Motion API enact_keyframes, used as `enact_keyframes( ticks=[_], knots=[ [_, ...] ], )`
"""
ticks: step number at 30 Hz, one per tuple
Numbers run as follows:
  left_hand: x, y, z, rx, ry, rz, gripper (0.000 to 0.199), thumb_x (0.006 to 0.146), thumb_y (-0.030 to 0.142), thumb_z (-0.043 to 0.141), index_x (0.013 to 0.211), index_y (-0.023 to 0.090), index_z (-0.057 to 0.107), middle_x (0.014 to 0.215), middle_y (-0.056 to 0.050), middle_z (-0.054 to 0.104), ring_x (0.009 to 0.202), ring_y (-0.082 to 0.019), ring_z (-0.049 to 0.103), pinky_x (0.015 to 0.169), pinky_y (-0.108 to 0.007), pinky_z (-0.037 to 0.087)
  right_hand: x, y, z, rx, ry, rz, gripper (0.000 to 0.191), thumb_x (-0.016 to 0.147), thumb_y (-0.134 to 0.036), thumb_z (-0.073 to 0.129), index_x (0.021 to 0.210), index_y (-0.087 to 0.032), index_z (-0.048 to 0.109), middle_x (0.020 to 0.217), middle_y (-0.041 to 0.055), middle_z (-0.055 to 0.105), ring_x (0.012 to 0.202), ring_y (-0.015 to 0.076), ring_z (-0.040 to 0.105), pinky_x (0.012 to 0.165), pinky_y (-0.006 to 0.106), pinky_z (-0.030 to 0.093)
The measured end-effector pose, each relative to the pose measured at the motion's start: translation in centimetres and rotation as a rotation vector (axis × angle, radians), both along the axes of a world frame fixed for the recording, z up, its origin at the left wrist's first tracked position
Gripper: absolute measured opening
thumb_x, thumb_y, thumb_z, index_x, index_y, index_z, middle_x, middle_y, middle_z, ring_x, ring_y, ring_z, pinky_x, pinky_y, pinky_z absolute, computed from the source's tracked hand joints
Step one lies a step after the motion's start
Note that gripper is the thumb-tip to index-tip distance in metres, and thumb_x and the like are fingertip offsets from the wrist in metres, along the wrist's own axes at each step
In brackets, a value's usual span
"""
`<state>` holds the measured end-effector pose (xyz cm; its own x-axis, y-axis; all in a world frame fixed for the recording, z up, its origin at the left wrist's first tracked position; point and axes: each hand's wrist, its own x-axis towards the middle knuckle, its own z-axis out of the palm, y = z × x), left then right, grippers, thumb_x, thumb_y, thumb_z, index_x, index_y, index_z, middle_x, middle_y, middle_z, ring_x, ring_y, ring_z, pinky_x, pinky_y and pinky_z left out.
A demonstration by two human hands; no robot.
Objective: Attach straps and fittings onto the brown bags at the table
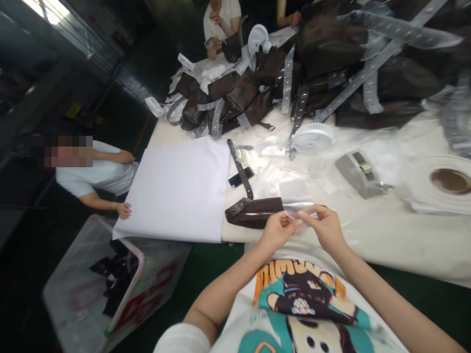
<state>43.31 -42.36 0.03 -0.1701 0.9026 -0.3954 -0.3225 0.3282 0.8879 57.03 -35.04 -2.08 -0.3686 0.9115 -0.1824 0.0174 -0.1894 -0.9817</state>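
A clear plastic film (297,192) lies over the right end of a dark brown leather-like piece (259,215) at the table's near edge. My left hand (278,229) pinches the film's near edge, close to the brown piece. Right beside it, my right hand (327,226) has thumb and finger closed on the same film. From the brown piece's left end a dark strap with metal eyelets (241,169) runs away from me. Whether the brown piece is a whole bag or only part of one I cannot tell.
A phone (241,177) lies under the strap. A white fan (312,137), a grey tape dispenser (358,171) and a big white roll (437,184) stand beyond. Several brown bags (235,98) are heaped behind. A white sheet (180,189), a co-worker (97,169) and a bin (154,289) are left.
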Motion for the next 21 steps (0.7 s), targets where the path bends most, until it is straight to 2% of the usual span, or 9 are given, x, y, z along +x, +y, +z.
enact_keyframes(
  ticks=[3, 7, 9, 12, 14, 15, 17, 19, 21],
  knots=[
    [-0.9, -0.4, -0.8, -0.038, 0.003, 0.100, 0.041, 0.071, 0.053, 0.080, 0.082, 0.014, 0.071, 0.075, -0.004, 0.069, 0.065, -0.013, 0.061, 0.060, -0.023, 0.045, 0.7, 0.9, -0.8, -0.038, 0.087, -0.056, 0.029, 0.074, -0.048, 0.078, 0.085, -0.021, 0.074, 0.071, 0.0003, 0.067, 0.064, 0.0143, 0.058, 0.064, 0.028, 0.050],
    [-2.6, 0.0, -1.6, -0.009, -0.048, 0.394, 0.036, 0.074, 0.050, 0.078, 0.083, 0.017, 0.066, 0.093, -0.007, 0.075, 0.084, -0.018, 0.071, 0.071, -0.026, 0.051, 4.7, 2.3, -5.1, -0.190, 0.086, -0.495, 0.030, 0.074, -0.047, 0.077, 0.089, -0.022, 0.069, 0.083, -0.0005, 0.065, 0.074, 0.0130, 0.059, 0.068, 0.025, 0.050],
    [-2.8, 0.7, -2.0, -0.001, -0.037, 0.451, 0.037, 0.074, 0.050, 0.079, 0.081, 0.017, 0.064, 0.094, -0.008, 0.076, 0.086, -0.019, 0.072, 0.075, -0.027, 0.052, 6.6, 2.8, -7.5, -0.341, 0.016, -0.603, 0.029, 0.074, -0.044, 0.077, 0.089, -0.023, 0.065, 0.095, 0.0014, 0.065, 0.084, 0.0155, 0.061, 0.067, 0.025, 0.051],
    [-2.1, 2.3, -2.5, 0.017, -0.040, 0.365, 0.037, 0.076, 0.050, 0.077, 0.081, 0.015, 0.064, 0.094, -0.011, 0.076, 0.084, -0.020, 0.073, 0.074, -0.027, 0.053, 7.7, 3.3, -9.8, -0.760, 0.043, -0.509, 0.027, 0.085, -0.045, 0.068, 0.096, -0.021, 0.060, 0.106, 0.0079, 0.063, 0.093, 0.0202, 0.064, 0.070, 0.032, 0.057],
    [-1.4, 3.4, -2.8, 0.022, -0.078, 0.324, 0.037, 0.078, 0.050, 0.076, 0.082, 0.015, 0.065, 0.094, -0.011, 0.076, 0.082, -0.019, 0.074, 0.071, -0.026, 0.054, 7.4, 3.7, -10.5, -1.031, 0.193, -0.388, 0.028, 0.093, -0.045, 0.057, 0.098, -0.018, 0.056, 0.102, 0.0125, 0.064, 0.086, 0.0204, 0.067, 0.068, 0.034, 0.059],
    [-1.0, 3.9, -2.9, 0.018, -0.101, 0.324, 0.037, 0.078, 0.049, 0.076, 0.083, 0.015, 0.065, 0.095, -0.012, 0.077, 0.081, -0.019, 0.074, 0.070, -0.025, 0.054, 7.0, 3.9, -10.7, -1.099, 0.275, -0.351, 0.027, 0.096, -0.043, 0.053, 0.097, -0.016, 0.055, 0.096, 0.0131, 0.065, 0.080, 0.0194, 0.067, 0.065, 0.034, 0.059],
    [-0.5, 4.6, -3.1, 0.000, -0.143, 0.347, 0.035, 0.077, 0.046, 0.078, 0.088, 0.014, 0.068, 0.097, -0.013, 0.077, 0.080, -0.018, 0.074, 0.068, -0.024, 0.054, 6.1, 4.5, -11.1, -1.100, 0.397, -0.339, 0.020, 0.098, -0.035, 0.050, 0.091, -0.016, 0.053, 0.083, 0.0094, 0.065, 0.067, 0.0162, 0.064, 0.058, 0.030, 0.058],
    [-0.5, 4.8, -3.4, -0.031, -0.182, 0.372, 0.035, 0.077, 0.040, 0.080, 0.099, 0.014, 0.070, 0.102, -0.013, 0.077, 0.082, -0.018, 0.074, 0.069, -0.023, 0.055, 5.2, 5.3, -11.5, -1.012, 0.436, -0.407, 0.013, 0.095, -0.023, 0.055, 0.084, -0.018, 0.051, 0.069, 0.0016, 0.060, 0.056, 0.0128, 0.059, 0.053, 0.025, 0.056],
    [-0.8, 4.8, -3.4, -0.056, -0.224, 0.398, 0.035, 0.079, 0.034, 0.079, 0.107, 0.014, 0.071, 0.107, -0.014, 0.076, 0.087, -0.019, 0.074, 0.071, -0.023, 0.057, 4.6, 6.0, -11.6, -0.916, 0.443, -0.499, 0.017, 0.088, -0.015, 0.060, 0.078, -0.021, 0.048, 0.063, -0.0034, 0.057, 0.053, 0.0110, 0.056, 0.051, 0.023, 0.055]
  ],
)
